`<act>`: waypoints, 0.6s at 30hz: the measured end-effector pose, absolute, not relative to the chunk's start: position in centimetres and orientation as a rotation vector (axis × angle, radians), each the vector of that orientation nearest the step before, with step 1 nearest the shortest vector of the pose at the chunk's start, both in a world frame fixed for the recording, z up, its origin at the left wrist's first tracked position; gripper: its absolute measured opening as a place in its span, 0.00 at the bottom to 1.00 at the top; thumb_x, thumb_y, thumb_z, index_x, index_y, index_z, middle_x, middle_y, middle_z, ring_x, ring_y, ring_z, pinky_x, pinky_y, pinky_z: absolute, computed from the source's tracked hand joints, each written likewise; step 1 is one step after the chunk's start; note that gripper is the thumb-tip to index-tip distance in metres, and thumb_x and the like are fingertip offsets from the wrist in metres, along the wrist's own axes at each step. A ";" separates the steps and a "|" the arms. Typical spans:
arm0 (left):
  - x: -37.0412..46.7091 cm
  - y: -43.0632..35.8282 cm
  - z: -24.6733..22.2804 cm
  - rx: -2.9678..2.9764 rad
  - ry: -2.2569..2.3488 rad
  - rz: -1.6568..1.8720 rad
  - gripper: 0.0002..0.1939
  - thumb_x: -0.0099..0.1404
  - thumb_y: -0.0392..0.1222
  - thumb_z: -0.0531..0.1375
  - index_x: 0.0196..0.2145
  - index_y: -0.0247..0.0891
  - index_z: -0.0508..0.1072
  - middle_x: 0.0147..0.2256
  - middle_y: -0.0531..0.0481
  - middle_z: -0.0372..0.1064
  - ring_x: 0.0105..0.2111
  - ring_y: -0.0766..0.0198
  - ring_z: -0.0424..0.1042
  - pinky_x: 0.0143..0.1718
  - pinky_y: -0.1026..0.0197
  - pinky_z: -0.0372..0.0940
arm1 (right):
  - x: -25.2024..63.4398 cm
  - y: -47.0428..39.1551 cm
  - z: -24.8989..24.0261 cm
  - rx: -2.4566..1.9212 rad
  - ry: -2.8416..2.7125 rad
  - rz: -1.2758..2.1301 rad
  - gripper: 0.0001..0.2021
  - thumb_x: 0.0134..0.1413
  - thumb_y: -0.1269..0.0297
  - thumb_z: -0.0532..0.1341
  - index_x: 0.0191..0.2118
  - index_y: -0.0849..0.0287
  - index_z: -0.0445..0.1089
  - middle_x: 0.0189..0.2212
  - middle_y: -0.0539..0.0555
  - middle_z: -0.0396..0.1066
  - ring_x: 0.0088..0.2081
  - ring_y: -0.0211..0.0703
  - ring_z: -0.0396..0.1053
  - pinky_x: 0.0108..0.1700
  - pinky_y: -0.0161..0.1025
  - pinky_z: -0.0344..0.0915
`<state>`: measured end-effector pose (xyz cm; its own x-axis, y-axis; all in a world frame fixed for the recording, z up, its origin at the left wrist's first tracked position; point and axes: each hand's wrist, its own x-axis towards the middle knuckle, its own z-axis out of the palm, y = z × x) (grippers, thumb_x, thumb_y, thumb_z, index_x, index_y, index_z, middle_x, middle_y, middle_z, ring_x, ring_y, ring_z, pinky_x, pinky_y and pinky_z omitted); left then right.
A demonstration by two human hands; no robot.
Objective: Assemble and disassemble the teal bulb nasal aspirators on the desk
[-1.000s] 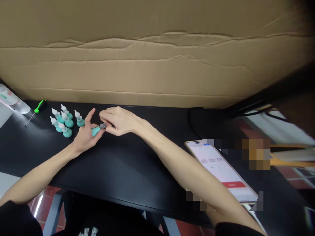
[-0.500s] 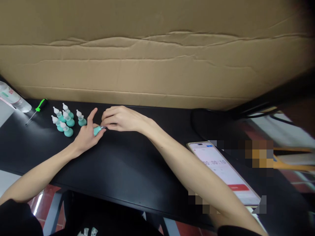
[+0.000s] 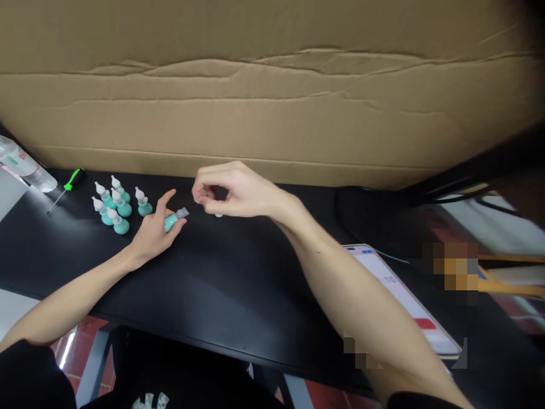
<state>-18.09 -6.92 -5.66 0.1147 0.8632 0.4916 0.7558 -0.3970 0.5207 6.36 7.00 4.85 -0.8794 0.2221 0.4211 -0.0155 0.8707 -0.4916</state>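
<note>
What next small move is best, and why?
Perhaps the right hand should pinch the small pale piece showing below it; whether it is held is unclear. The teal bottle in the left hand shows no white pointed top, unlike the standing bottles.

The table (image 3: 221,278) has a black surface. On its left part stand five small teal bottles (image 3: 123,209) in a group, with a sixth bottle (image 3: 145,209) just beside them; a screwdriver (image 3: 68,186) lies near a clear bottle (image 3: 26,163). On the right lie a phone (image 3: 399,287) and a black cable (image 3: 336,208).
</note>
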 end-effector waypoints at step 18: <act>-17.8 -6.9 -4.7 2.266 1.823 1.133 0.08 0.82 0.44 0.70 0.55 0.42 0.83 0.46 0.49 0.90 0.45 0.54 0.90 0.49 0.56 0.80 | 5.7 8.3 2.2 -0.544 -3.246 0.411 0.13 0.73 0.80 0.63 0.44 0.60 0.86 0.44 0.57 0.87 0.38 0.43 0.74 0.42 0.40 0.61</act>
